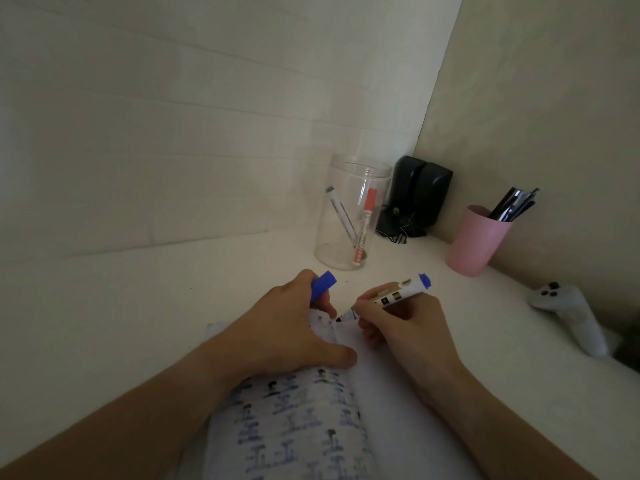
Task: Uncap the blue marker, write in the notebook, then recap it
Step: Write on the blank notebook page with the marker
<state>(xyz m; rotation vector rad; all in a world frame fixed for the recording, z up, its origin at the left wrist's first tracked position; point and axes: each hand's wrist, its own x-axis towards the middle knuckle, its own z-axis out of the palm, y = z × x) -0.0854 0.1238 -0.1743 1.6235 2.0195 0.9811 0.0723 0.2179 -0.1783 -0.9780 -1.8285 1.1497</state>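
The open notebook (388, 403) lies in front of me on the white desk; its left page is full of blue written marks, its right page is blank. My right hand (405, 327) grips the uncapped blue marker (388, 296), whose dark tip touches the top of the right page near the fold. My left hand (287, 327) rests flat on the upper left page and pinches the blue cap (322, 285) between its fingers.
A clear plastic jar (349, 216) with a red marker and a grey marker stands behind the hands. Black speakers (415, 195) sit in the corner. A pink cup (476, 239) of pens stands at the right wall. A white game controller (568, 313) lies far right.
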